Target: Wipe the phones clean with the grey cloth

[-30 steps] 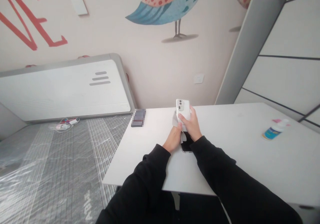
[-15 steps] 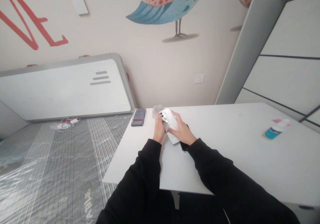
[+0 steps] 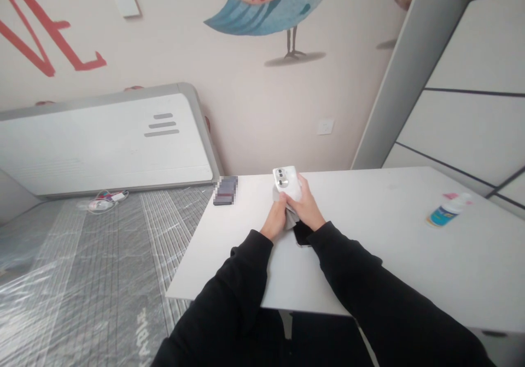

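A white phone [image 3: 292, 181] is held up over the table, its back with several camera lenses facing me. My right hand [image 3: 307, 205] is closed around its right side and lower part. Against the phone's lower left, my left hand [image 3: 278, 218] is closed on a thin grey cloth [image 3: 290, 219], which shows between the hands and behind the phone. Much of the cloth is hidden by the fingers. A dark phone [image 3: 302, 234] lies on the table under my right wrist, partly covered by hand and sleeve.
The white table [image 3: 369, 214] meets the wall at the back. A dark blurred box-like item [image 3: 225, 191] sits at its back left corner. A spray bottle with a blue label [image 3: 445, 214] is on the right. Left of the table is a plastic-covered mattress [image 3: 102, 268] with cables [image 3: 102, 203].
The white phone has turned more upright and moved up and right, with both hands following. The cloth has shifted from the phone's upper left to below and behind it.
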Tool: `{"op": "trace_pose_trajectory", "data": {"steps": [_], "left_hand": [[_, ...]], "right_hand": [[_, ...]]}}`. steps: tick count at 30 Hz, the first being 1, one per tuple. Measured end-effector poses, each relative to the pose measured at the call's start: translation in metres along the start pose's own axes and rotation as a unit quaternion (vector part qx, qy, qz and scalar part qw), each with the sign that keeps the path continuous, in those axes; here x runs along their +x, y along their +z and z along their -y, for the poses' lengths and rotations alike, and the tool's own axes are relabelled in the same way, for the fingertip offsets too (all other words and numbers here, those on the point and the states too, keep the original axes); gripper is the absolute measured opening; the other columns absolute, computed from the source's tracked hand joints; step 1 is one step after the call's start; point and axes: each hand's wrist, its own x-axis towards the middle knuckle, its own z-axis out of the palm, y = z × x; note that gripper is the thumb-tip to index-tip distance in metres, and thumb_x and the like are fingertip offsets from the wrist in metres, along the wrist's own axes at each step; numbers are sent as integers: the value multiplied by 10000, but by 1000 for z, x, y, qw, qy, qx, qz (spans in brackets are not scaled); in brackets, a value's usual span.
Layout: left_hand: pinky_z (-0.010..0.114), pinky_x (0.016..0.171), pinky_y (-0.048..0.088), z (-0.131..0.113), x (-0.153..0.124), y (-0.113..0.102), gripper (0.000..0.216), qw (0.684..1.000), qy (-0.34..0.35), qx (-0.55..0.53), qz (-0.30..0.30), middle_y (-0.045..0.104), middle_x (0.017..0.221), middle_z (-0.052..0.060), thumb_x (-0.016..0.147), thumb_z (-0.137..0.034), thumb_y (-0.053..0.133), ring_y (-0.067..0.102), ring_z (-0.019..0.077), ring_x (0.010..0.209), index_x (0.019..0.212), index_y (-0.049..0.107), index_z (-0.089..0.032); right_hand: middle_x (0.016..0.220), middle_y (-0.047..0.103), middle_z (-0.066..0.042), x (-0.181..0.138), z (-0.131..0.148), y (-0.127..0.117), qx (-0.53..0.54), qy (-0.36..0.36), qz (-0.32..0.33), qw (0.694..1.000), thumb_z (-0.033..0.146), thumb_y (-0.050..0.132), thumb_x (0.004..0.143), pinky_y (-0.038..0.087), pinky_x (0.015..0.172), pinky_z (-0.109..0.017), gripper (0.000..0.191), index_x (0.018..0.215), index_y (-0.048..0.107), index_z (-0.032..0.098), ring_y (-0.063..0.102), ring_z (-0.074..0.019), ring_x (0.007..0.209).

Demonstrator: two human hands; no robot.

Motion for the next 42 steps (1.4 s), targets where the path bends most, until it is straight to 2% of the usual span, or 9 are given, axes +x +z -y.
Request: {"op": "trace_pose_trajectory", "data": {"steps": [6,10,14,17,21,28,31,35,42], "left_hand": [[419,1220,332,-6,21,-30,539,987,-25,-69,-140,722,1268,108,985,-612,444,492,301,1413,1123,722,-172],[406,1252,264,-3,14,-20,506,992,-26,-65,-102,656,1383,104,960,-593,523,461,274,1439,1205,697,-186],[396,1291,127,2,-3,1,572,1000,-4,-20,22,546,1509,66,914,-629,577,339,257,1510,1316,654,-230],[404,1297,112,5,-9,6,573,997,-8,-7,77,566,1489,65,918,-641,554,343,264,1508,1313,664,-241],[400,1273,223,8,3,-5,462,996,-43,-75,-36,677,1353,94,931,-570,593,453,284,1444,1181,722,-204],[428,1132,448,-12,31,-39,607,968,-60,-173,-174,753,1171,138,1028,-584,299,653,275,1235,1125,697,-136],[422,1091,483,-24,32,-46,583,944,-64,-261,-194,768,1122,123,1024,-571,319,678,275,1189,1102,715,-149],[411,1055,505,-29,32,-49,588,926,-70,-309,-207,772,1102,116,1015,-576,332,680,277,1178,1102,731,-153],[430,1096,469,-20,32,-41,626,943,-84,-289,-143,741,1204,139,1005,-613,343,624,305,1262,1118,732,-136]], "right_hand": [[1465,530,-146,-19,16,15,-11,-14,146,989,402,715,782,397,1147,-500,843,1497,311,213,523,-318,1350],[1451,541,-137,-14,13,13,-13,4,66,998,405,718,784,398,1139,-510,813,1482,335,238,529,-326,1338],[1497,483,-164,-2,2,3,11,29,-67,997,516,720,770,342,1176,-524,853,1472,345,208,445,-340,1405],[1528,452,-166,3,-3,-4,4,34,-84,996,536,720,776,315,1192,-533,885,1496,325,207,430,-341,1417],[1564,424,-148,-4,-1,-1,-26,0,32,999,489,720,797,304,1205,-534,873,1524,321,219,420,-346,1438],[1622,362,-109,-14,4,9,18,-21,233,972,387,787,742,262,1227,-521,995,1582,274,243,360,-313,1489],[1488,535,-118,-8,2,4,65,18,257,964,382,816,710,343,1182,-533,1010,1573,306,253,523,-311,1368],[1142,700,-111,2,-1,-6,79,85,169,979,415,852,660,510,1023,-543,1006,1514,358,215,690,-299,1087],[1063,735,-97,11,-1,-13,170,111,-49,978,532,860,633,602,864,-513,731,1223,571,213,721,-313,964]]}}
